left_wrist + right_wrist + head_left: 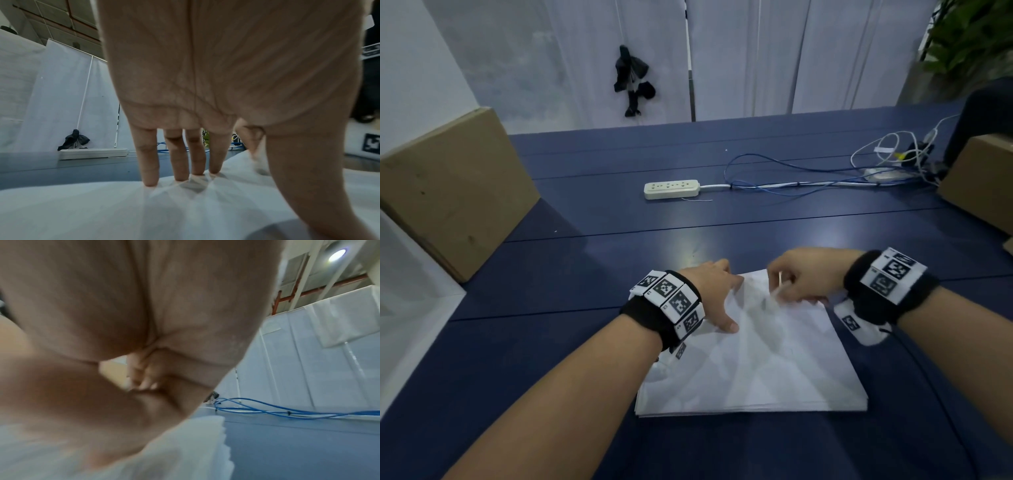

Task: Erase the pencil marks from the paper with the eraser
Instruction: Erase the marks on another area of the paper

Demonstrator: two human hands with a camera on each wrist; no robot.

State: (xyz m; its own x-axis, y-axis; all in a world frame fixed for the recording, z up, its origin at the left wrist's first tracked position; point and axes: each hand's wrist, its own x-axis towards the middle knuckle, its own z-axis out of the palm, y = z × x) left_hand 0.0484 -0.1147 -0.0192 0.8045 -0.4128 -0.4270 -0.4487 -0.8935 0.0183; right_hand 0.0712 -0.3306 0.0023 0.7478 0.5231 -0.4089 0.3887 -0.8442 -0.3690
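A stack of white paper (756, 359) lies on the blue table (551, 342) in front of me. My left hand (717, 294) presses its far left part with straight fingers (179, 162), and the sheet (102, 211) creases under the fingertips. At the far edge of the stack, my right hand (801, 277) is curled and pinches a small pale eraser (778, 287) with its tip down on the sheet. Faint grey pencil marks (762, 301) lie beside that tip. The right wrist view is blurred; the eraser (112, 373) shows between the curled fingers (139, 374).
A white power strip (671, 190) lies further back, its lead running to a tangle of blue and white cables (808, 178). Cardboard boxes stand at the left (455, 192) and right (979, 181) table edges. A white curtain wall closes the back.
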